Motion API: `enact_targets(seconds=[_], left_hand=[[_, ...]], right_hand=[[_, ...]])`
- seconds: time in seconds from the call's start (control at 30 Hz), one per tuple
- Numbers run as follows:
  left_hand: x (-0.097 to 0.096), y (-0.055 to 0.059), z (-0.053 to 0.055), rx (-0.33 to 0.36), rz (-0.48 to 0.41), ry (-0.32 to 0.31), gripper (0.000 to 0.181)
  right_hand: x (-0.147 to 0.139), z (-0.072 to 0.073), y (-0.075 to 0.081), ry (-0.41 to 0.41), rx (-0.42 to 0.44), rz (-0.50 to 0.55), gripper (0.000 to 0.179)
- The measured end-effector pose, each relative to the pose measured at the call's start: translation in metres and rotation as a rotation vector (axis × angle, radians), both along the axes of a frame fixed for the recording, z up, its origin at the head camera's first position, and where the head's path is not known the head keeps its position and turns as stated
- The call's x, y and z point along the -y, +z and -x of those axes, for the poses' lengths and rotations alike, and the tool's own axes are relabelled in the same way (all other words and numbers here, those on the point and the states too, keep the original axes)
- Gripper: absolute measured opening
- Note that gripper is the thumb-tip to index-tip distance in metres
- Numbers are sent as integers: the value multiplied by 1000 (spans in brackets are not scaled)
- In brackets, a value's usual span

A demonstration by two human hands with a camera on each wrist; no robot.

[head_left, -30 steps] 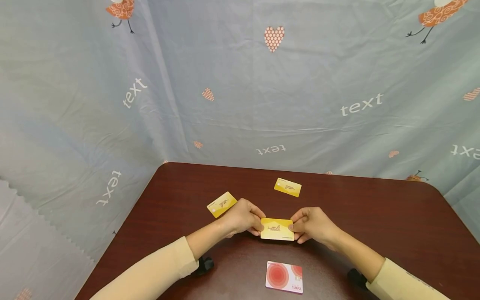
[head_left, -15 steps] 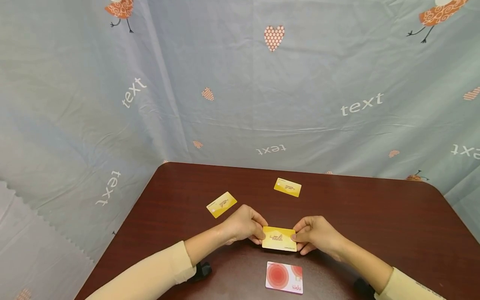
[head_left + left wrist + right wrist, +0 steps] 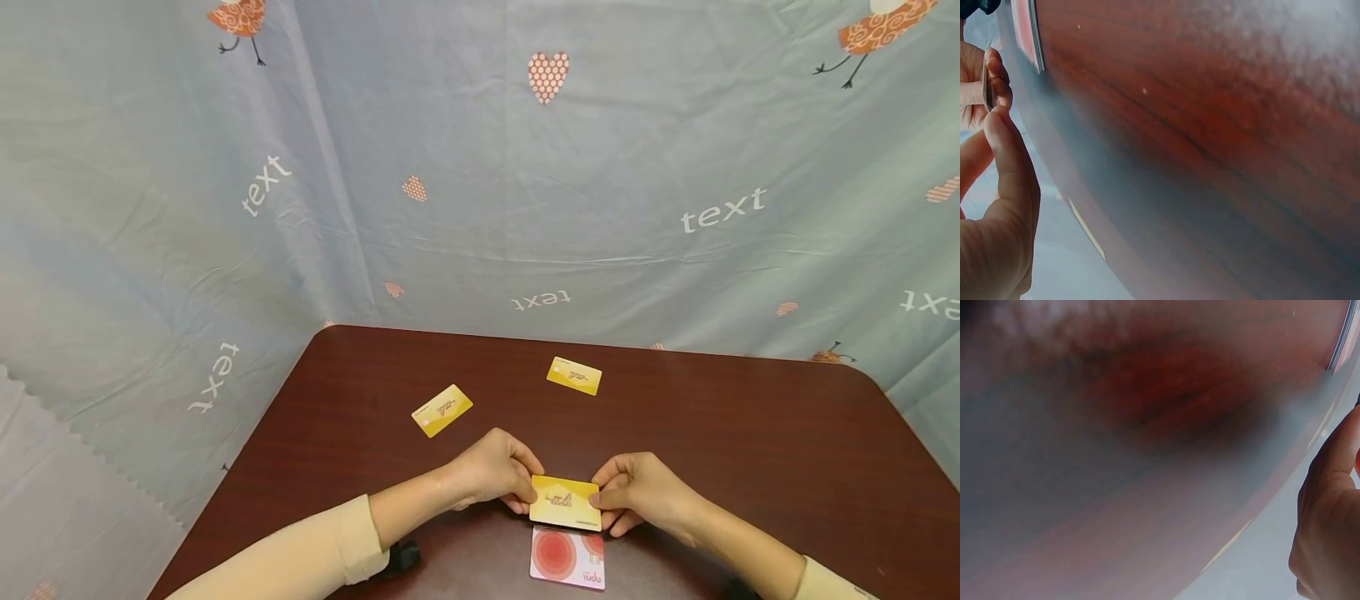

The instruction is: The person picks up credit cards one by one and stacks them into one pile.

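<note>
Between both hands a yellow card (image 3: 564,502) with a printed picture is stretched level above the table. My left hand (image 3: 491,473) pinches its left end between thumb and fingers; my right hand (image 3: 652,496) pinches the right end the same way. Just in front of it, a white card with red circles (image 3: 557,556) lies on the table, its far edge overlapped by the yellow card in the head view. The left wrist view shows the layered side of a pink-topped card stack (image 3: 1030,34). There the held card (image 3: 987,87) appears edge-on.
One yellow card (image 3: 442,410) lies slanted on the dark red-brown table (image 3: 750,450), behind my left hand. Another yellow card (image 3: 574,376) lies farther back. A pale blue patterned curtain (image 3: 450,242) hangs behind and to the left of the table.
Both hands have brought the yellow card toward the person and slightly right, up to the white card with red circles. The cards on the table have stayed put.
</note>
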State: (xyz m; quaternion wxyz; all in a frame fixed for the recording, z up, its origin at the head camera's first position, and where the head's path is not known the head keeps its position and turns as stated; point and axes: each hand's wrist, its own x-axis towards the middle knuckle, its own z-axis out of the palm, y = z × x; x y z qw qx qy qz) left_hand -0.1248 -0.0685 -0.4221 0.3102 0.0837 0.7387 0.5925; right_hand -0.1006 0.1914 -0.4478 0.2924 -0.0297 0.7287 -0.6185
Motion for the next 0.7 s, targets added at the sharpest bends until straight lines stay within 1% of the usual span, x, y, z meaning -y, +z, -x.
enact_targets(seconds=[0.2, 0.47, 0.6, 0.7], left_hand=[[-3, -1, -7, 4, 22, -19, 23], [-4, -8, -15, 3, 11, -56, 23], [-5, -10, -19, 2, 13, -69, 23], [-5, -10, -21, 0, 17, -75, 21]], right_hand=[[-4, -8, -1, 21, 13, 8, 27], [-5, -16, -5, 40, 18, 13, 22], [-6, -19, -5, 66, 15, 14, 20], [-6, -23, -6, 89, -7, 10, 18]])
